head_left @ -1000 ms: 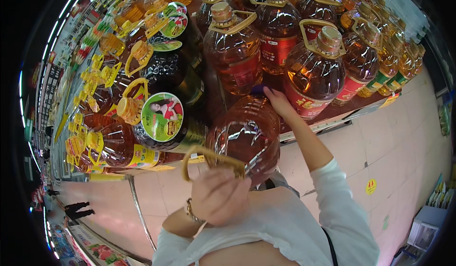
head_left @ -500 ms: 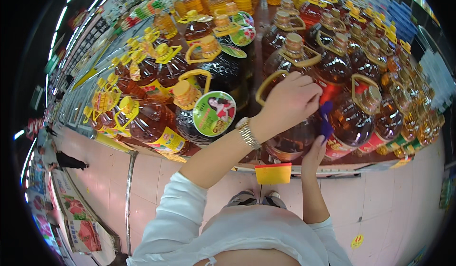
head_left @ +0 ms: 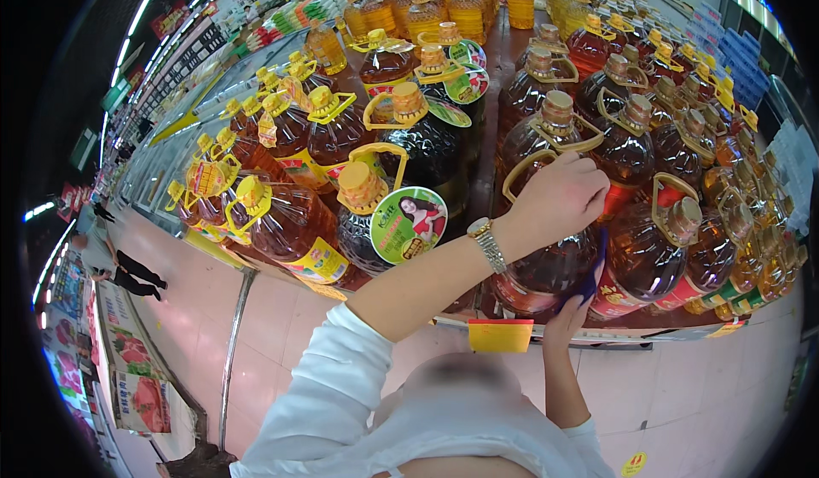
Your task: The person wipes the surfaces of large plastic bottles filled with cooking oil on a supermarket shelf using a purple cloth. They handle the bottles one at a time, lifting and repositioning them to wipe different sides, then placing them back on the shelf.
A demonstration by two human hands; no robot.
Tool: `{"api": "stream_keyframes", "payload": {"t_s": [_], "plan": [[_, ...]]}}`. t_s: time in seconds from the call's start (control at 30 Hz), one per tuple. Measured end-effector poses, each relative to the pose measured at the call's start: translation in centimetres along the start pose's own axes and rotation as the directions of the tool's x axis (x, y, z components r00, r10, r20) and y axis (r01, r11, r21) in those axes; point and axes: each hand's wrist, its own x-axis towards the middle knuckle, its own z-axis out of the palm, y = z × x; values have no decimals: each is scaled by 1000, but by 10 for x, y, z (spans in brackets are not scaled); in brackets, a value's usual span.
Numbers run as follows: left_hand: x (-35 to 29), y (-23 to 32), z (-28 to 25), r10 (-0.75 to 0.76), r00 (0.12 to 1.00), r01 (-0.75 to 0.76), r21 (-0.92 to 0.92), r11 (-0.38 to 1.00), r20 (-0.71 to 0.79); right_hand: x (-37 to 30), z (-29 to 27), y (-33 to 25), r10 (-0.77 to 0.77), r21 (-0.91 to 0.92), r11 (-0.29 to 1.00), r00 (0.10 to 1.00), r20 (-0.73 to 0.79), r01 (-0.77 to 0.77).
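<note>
A large bottle of dark amber oil [head_left: 546, 269] stands at the front edge of the display, its cap hidden under my left hand [head_left: 563, 196]. That hand is closed over the bottle's top, with the tan loop handle [head_left: 518, 173] showing beside it. A metal-band watch [head_left: 487, 246] is on my left wrist. Lower down, my right hand [head_left: 566, 319] presses a purple cloth [head_left: 589, 280] against the right side of the same bottle, fingers closed on it. Just right of the cloth is another amber oil bottle [head_left: 638, 247] with a red label.
To the left stand a dark bottle with a round green tag [head_left: 408, 225] and yellow-capped oil bottles [head_left: 294, 222]. More bottles crowd behind and right. A yellow-red price card [head_left: 501, 335] hangs at the front edge [head_left: 444, 317]. Far left, a person [head_left: 119, 260] stands on the pink tiled floor [head_left: 200, 307].
The whole view has shifted, so the display sits lower and further right. My right hand and the purple cloth have slid down the bottle's side. My left hand stays on the bottle's top.
</note>
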Motion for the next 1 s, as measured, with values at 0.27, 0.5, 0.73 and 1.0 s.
{"api": "stream_keyframes", "payload": {"t_s": [0.27,0.5,0.73,1.0], "plan": [[-3,-2,1,-18,1000,18,-8,1000,3,-17,0,-4,-184,43,983,973,137,180],[3,-12,-12,81,982,-82,-2,997,172,5,8,-20,-605,-568,186,549,577,802],[22,-26,-23,197,834,-144,-142,979,515,-9,-22,0,-112,-410,200,436,893,890],[33,-18,-50,77,705,9,-118,993,705,31,99,-93,-124,-510,-352,501,857,785]]}}
